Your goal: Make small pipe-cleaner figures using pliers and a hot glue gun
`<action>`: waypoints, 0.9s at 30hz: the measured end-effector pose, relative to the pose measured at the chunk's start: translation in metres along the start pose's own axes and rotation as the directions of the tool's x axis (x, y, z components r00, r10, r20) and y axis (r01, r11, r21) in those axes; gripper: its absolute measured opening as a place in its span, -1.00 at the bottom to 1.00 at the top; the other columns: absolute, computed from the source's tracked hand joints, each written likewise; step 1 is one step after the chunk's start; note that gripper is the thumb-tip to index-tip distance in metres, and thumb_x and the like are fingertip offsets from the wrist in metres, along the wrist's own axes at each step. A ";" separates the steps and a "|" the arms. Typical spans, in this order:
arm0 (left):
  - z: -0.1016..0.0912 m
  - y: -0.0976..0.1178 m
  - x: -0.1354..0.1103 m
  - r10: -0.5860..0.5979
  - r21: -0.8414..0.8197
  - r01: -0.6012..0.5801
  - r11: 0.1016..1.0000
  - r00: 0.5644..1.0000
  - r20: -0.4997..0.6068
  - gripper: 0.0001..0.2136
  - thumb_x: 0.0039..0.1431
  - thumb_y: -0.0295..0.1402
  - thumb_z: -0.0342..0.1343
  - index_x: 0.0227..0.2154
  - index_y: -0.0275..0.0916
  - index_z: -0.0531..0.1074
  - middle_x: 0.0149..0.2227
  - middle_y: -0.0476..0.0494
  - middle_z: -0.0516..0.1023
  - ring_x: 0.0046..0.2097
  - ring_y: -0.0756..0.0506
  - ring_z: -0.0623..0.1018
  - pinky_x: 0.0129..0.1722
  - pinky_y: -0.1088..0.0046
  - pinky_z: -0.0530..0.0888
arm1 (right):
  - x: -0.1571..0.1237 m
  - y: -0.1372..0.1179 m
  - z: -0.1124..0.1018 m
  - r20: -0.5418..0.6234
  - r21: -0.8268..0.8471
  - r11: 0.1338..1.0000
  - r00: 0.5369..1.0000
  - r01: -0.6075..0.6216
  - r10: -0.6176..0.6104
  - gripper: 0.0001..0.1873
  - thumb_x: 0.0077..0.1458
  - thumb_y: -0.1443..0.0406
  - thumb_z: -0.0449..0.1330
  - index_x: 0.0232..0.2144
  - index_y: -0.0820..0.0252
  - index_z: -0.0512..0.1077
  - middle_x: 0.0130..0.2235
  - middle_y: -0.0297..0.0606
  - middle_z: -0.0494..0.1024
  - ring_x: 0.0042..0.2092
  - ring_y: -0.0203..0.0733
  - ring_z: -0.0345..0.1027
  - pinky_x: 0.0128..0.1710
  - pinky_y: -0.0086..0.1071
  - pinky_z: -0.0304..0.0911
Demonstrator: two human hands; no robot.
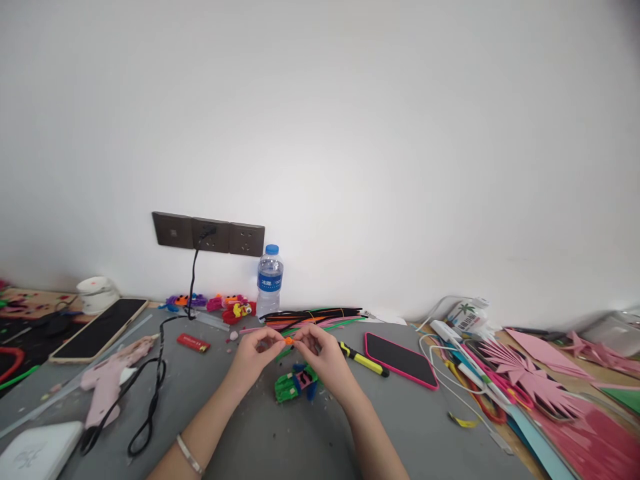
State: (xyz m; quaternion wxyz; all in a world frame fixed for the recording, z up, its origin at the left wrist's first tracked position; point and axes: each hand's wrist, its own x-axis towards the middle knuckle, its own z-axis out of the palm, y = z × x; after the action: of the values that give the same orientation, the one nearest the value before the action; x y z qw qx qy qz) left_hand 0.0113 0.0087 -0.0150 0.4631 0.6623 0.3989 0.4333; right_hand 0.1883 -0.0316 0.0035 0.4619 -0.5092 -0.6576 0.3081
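My left hand [256,353] and my right hand [325,357] meet above the grey table, fingertips pinched together on a small orange piece [289,341]. It looks like a bit of pipe cleaner, though most of it is hidden by the fingers. Just below them lies a green and blue fuzzy figure [287,388] with a pink patch, which neither hand appears to grip. Behind the hands, a bundle of pipe cleaners [320,316] in black, orange, pink and green runs along the wall. A yellow and black cutter [367,361] rests to the right of my right hand.
A water bottle [270,287] stands by the wall, beside several colourful fuzzy figures [233,305]. To the left lie a pink glue gun [107,380], its black cord [160,373] and a phone [100,331]. A pink-edged phone [400,360] and pink papers [530,377] lie right.
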 end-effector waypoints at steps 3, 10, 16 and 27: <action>0.001 -0.001 0.000 0.003 0.003 -0.003 1.000 1.000 -0.004 -0.81 0.03 -0.21 0.16 -0.49 -0.24 0.49 -0.44 -0.08 0.52 -0.35 -0.09 0.47 -0.39 0.47 0.37 | 0.000 0.000 0.000 0.008 0.001 1.000 1.000 -0.005 0.005 -0.89 0.14 0.26 0.12 -0.40 0.16 0.37 -0.52 -0.43 0.20 -0.46 -0.28 0.08 -0.47 -0.44 0.01; 0.000 -0.001 0.000 0.034 0.046 -0.035 0.998 0.999 0.019 -0.80 0.06 -0.19 0.14 -0.46 -0.24 0.50 -0.42 -0.08 0.55 -0.35 -0.10 0.49 -0.41 0.48 0.37 | 0.000 -0.002 -0.002 0.025 -0.008 0.999 0.999 -0.032 0.032 -0.86 0.15 0.24 0.11 -0.41 0.16 0.36 -0.52 -0.42 0.21 -0.46 -0.28 0.08 -0.47 -0.43 0.01; -0.003 0.002 0.000 0.098 0.131 -0.092 0.987 0.994 -0.040 -0.79 0.12 -0.19 0.11 -0.41 -0.22 0.52 -0.41 -0.09 0.56 -0.38 -0.08 0.50 -0.46 0.50 0.37 | 0.000 -0.001 -0.005 -0.008 -0.166 0.986 0.999 0.033 -0.035 -0.92 0.13 0.36 0.09 -0.41 0.15 0.36 -0.52 -0.43 0.21 -0.48 -0.28 0.09 -0.48 -0.44 -0.01; 0.001 -0.008 0.000 0.295 0.338 -0.284 0.897 0.955 0.019 -0.89 0.16 -0.37 0.09 -0.41 -0.18 0.50 -0.42 -0.03 0.51 -0.42 -0.03 0.48 -0.50 0.54 0.33 | -0.001 0.002 -0.001 0.062 -0.473 0.856 0.977 0.210 -0.205 -0.86 0.17 0.45 0.10 -0.39 0.13 0.34 -0.40 -0.35 0.35 -0.34 -0.20 0.24 -0.29 -0.37 0.09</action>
State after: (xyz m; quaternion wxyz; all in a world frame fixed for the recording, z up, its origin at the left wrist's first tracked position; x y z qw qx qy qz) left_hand 0.0110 0.0103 -0.0233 0.2669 0.7764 0.3717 0.4334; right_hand 0.1905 -0.0324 0.0019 0.3499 -0.5319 -0.7662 0.0873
